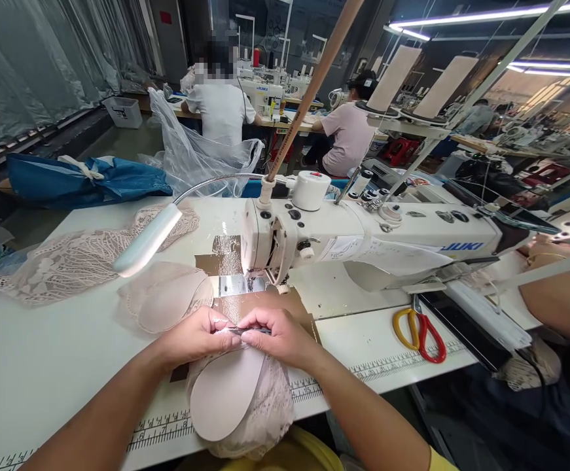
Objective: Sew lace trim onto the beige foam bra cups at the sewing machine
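My left hand [197,337] pinches the upper edge of a beige lace bra [230,392] between thumb and fingers. Close beside it, thumb tips nearly meeting, my right hand [285,337] is closed on the same edge. A thin dark metal-looking piece [260,331] shows between my right thumb and forefinger; its kind is hard to make out. The smooth cup of the bra hangs below my hands over the table's front edge. Just beyond my hands stands a white sewing machine [309,229], its needle area above a metal plate [238,285].
More lace bra pieces [83,258] lie at the left, one cup [164,297] near my left hand. A lamp [148,241] reaches over them. Scissors with yellow and red handles [419,333] lie at right. A co-worker's arm [559,294] is farther right; people sit at machines behind.
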### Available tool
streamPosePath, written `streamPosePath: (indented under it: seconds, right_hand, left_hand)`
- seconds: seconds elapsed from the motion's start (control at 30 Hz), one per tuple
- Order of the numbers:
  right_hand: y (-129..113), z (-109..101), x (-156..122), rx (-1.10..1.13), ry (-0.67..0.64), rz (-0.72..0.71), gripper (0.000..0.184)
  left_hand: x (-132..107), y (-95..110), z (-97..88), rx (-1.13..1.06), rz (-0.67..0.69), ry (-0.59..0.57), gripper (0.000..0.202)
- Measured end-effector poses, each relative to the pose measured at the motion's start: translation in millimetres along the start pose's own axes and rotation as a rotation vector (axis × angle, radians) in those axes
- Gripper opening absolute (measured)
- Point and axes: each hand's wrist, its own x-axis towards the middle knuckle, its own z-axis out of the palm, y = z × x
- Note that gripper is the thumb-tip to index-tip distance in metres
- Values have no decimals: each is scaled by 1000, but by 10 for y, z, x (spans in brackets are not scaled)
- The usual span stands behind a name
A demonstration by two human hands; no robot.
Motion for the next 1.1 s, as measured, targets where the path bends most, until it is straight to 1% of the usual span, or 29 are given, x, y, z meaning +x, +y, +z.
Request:
streamPosePath:
  seconds: [0.07,0.17,0.2,0.27,0.33,0.37,0.53,0.6,0.67,0.7,0.77,0.83,0.87,0.9,0.93,1.0,1.03,1.07,1.1]
  right_hand:
    - [44,20,17,17,40,-7,13]
    - [156,13,17,139,94,28,17]
    - [192,-2,6,197,86,57,21]
    - [242,-45,-27,280,25,113,34]
    - [257,-88,-65,290,-54,152,46]
    - [253,-102,-80,283,-75,162,48]
    - [198,-100,-95,351,-73,188,39]
    - [190,-104,-94,327,-60,191,33]
    - [190,-131,-100,230,-22,206,26]
    - [192,-149,-106,161,17,215,22]
    - [191,-176,-113,3,150,215,19]
    - [177,-160,-112,-141,289,141,18]
    - [163,-128,-107,-200,322,65,17]
    - [146,-79,-100,-253,308,-36,16]
    - [127,-19,-93,-309,250,-154,16]
    - [86,111,-79,-450,73,-374,23]
    - [69,162,-77,-527,-15,-450,25]
    - [56,193,-79,-593,-92,-489,24]
    - [49,196,-88,-640,-152,-489,22]
  left_hand:
    - [-4,4,4,12,-11,1,46]
    - [-19,37,16,27,-32,12,46]
    - [-26,50,20,25,-38,22,46]
    - [-39,75,25,7,-51,40,44]
    - [-47,90,25,-10,-58,63,41]
    - [-47,94,23,-12,-64,76,39]
    - [-49,116,7,36,-72,159,38]
    - [-85,147,-17,125,-15,251,37]
    - [-153,195,-74,211,83,402,37]
    - [-195,222,-120,244,135,491,39]
    - [-279,276,-249,335,216,676,41]
    - [-334,314,-414,515,232,827,39]
    - [-342,324,-501,612,199,874,41]
    - [-337,327,-584,686,146,895,44]
    - [-318,324,-657,728,86,896,51]
    - [-255,303,-754,727,-13,862,64]
    - [-220,286,-772,701,-42,837,64]
    - [-190,268,-768,667,-60,810,57]
    - [-169,248,-744,625,-76,777,48]
